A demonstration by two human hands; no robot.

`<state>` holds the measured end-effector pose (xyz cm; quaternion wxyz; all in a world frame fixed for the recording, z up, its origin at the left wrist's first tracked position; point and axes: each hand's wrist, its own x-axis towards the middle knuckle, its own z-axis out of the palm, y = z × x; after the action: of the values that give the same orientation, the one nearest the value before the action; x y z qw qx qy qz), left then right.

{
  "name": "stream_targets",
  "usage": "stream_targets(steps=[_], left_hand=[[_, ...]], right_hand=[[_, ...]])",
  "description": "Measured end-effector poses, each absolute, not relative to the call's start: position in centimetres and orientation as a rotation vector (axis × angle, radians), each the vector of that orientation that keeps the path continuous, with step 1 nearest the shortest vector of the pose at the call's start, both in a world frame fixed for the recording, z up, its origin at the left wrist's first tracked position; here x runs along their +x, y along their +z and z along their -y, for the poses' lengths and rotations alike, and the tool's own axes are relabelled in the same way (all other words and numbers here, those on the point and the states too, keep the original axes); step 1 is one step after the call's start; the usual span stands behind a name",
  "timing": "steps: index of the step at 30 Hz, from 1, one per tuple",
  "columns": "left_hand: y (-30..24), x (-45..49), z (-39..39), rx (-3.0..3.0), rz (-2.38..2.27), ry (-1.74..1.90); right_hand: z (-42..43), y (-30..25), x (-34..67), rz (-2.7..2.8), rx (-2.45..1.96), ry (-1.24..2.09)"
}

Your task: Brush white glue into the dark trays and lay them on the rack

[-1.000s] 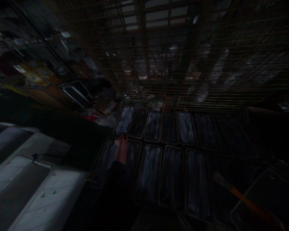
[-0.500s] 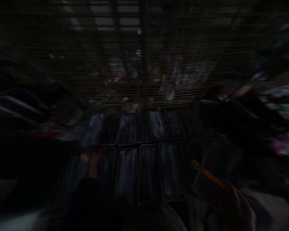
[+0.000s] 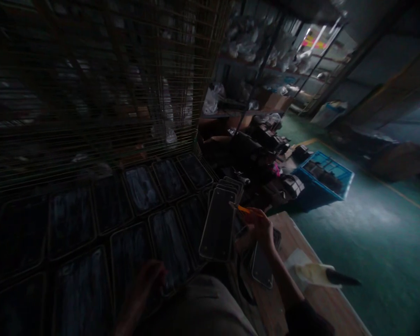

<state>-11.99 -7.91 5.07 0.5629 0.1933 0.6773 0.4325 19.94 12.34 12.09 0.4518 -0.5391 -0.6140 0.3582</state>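
Observation:
Dark rectangular panels [image 3: 142,189] with pale rims lie in rows on the surface before me. My right hand [image 3: 258,228] is closed on an orange-handled brush [image 3: 245,210]. It hovers beside a stack of the same dark panels [image 3: 217,224] at the right end of the rows. One more panel [image 3: 262,267] lies under my right wrist. My left hand [image 3: 153,276] rests low on a near panel, too dim to show its fingers.
A tall wire rack [image 3: 91,93] rises behind the panels. A wooden bench edge [image 3: 296,233] carries a white bottle with a black tip [image 3: 320,275]. On the green floor to the right are a blue crate [image 3: 324,175] and cluttered shelves [image 3: 266,70].
My view has swung right, away from the rack. My right hand with the brush has moved to the stack of panels. My left hand has drawn back from the far row.

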Motion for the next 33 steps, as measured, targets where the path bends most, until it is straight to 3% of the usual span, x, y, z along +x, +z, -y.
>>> stream_targets(steps=[8, 16, 24, 33], left_hand=[[3.0, -0.7, 3.4, 0.387, -1.493, 0.800], [1.7, 0.9, 2.1, 0.139, -1.581, 0.864], [0.2, 1.6, 2.3, 0.100, -1.669, 0.973], [2.0, 1.7, 2.8, 0.135, -1.558, 1.039]], right_hand=[[-18.0, 11.8, 20.9, 2.060, -1.224, 0.601], [-18.5, 9.9, 20.8, 2.231, -1.233, 0.543], [-14.9, 11.2, 21.9, 2.154, -1.243, 0.757], [-17.3, 10.7, 20.4, 2.221, -1.268, 0.591]])
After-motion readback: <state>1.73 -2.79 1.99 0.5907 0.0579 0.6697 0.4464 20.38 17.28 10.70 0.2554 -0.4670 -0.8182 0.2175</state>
